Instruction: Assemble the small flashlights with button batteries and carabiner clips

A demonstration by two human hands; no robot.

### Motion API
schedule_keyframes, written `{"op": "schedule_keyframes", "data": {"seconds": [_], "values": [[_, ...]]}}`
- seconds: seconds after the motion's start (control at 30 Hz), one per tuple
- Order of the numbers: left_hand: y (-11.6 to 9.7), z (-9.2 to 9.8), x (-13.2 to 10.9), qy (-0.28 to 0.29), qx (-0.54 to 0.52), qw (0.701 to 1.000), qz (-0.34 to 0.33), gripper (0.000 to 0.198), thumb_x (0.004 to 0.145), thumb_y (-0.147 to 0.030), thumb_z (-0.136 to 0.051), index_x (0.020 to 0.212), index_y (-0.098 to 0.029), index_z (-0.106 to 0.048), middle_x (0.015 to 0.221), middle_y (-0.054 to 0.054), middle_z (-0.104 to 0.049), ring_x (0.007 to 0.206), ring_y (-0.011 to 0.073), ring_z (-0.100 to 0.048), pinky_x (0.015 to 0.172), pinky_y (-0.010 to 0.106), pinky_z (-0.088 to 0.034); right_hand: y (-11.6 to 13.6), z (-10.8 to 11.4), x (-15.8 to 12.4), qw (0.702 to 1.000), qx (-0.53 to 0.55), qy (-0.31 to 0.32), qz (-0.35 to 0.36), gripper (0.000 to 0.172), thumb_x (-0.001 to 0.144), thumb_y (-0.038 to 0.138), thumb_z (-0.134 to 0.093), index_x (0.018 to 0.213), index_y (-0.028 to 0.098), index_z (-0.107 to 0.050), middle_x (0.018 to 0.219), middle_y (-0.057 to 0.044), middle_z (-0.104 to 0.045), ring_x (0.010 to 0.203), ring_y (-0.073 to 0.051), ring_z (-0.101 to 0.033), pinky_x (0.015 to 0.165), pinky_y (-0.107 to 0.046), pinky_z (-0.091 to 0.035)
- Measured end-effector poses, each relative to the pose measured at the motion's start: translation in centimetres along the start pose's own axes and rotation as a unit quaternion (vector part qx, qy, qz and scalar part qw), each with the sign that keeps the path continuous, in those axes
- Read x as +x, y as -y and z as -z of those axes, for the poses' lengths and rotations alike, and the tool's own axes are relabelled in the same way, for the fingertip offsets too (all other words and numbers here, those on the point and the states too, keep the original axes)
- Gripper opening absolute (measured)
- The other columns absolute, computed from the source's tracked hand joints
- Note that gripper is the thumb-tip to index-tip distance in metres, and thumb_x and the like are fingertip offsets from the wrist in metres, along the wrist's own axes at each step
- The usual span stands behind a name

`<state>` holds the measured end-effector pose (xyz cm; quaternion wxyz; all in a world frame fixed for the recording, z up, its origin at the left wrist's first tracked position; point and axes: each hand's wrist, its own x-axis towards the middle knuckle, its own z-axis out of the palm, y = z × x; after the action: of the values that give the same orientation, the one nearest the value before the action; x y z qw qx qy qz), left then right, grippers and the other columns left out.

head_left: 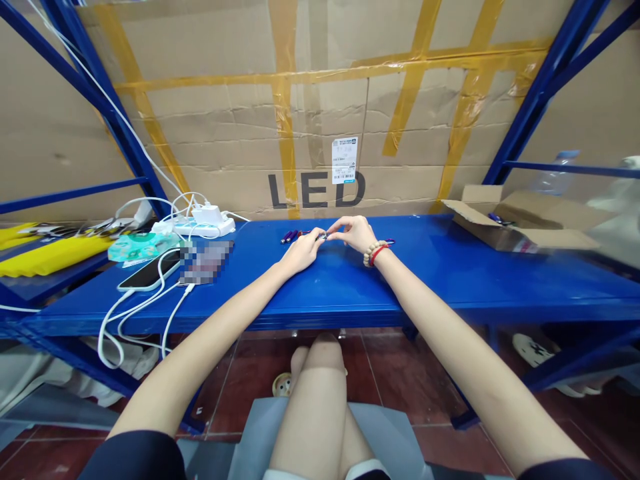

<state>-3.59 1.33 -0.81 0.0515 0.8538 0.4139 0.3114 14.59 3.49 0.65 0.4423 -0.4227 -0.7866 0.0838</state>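
My left hand (303, 252) rests low over the blue tabletop, its fingers pinched round a small dark, shiny piece (324, 236) that is mostly hidden. Meeting it from the right, my right hand (358, 235) has thumb and fingertips closed at the same spot; whatever they grip is too small to name. Slim purple-blue pen-like things (288, 237) lie just behind and left of my left hand. Another thin purple-blue end (391, 241) shows beside my right wrist, the remainder covered by the hand.
Phones with white cables, one a black-screened phone (151, 270), lie at the left near a power strip (200, 225) and a teal packet (143, 247). An open cardboard box (500, 233) holds small items at the right. Taped cardboard (240, 147) walls the back; blue posts stand both sides.
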Motion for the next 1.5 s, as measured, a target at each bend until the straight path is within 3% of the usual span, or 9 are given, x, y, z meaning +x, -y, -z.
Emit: {"op": "schedule_keyframes", "data": {"seconds": [0.3, 0.63, 1.5], "values": [[-0.03, -0.02, 0.06, -0.004, 0.008, 1.000, 0.007, 0.027, 0.094, -0.029, -0.033, 0.112, -0.018, -0.050, 0.088, 0.007, -0.066, 0.082, 0.0208, -0.064, 0.073, 0.029, -0.046, -0.30, -0.10, 0.04, 1.000, 0.013, 0.001, -0.010, 0.039, 0.065, 0.055, -0.069, 0.076, 0.018, -0.074, 0.045, 0.002, -0.056, 0.043, -0.010, -0.049, 0.053, -0.024, -0.037], [0.06, -0.03, 0.00, -0.007, 0.014, 1.000, 0.000, 0.026, 0.094, -0.028, -0.034, 0.112, -0.019, -0.051, 0.100, 0.009, -0.066, 0.091, 0.0235, -0.063, 0.079, 0.033, -0.047, 0.43, 0.07, -0.20, 1.000, 0.018, 0.003, 0.004, 0.040, 0.066, 0.056, -0.067, 0.074, 0.018, -0.074, 0.058, 0.000, -0.064, 0.042, -0.008, -0.048, 0.053, -0.024, -0.036], [0.00, 0.08, -0.02, -0.013, 0.017, 1.000, -0.003, 0.025, 0.094, -0.028, -0.034, 0.110, -0.020, -0.052, 0.100, 0.009, -0.066, 0.093, 0.0241, -0.063, 0.079, 0.033, -0.046, 0.23, -0.06, -0.18, 1.000, 0.022, 0.006, -0.004, 0.037, 0.067, 0.053, -0.067, 0.076, 0.018, -0.074, 0.058, 0.000, -0.065, 0.042, -0.009, -0.050, 0.054, -0.025, -0.038]]}}
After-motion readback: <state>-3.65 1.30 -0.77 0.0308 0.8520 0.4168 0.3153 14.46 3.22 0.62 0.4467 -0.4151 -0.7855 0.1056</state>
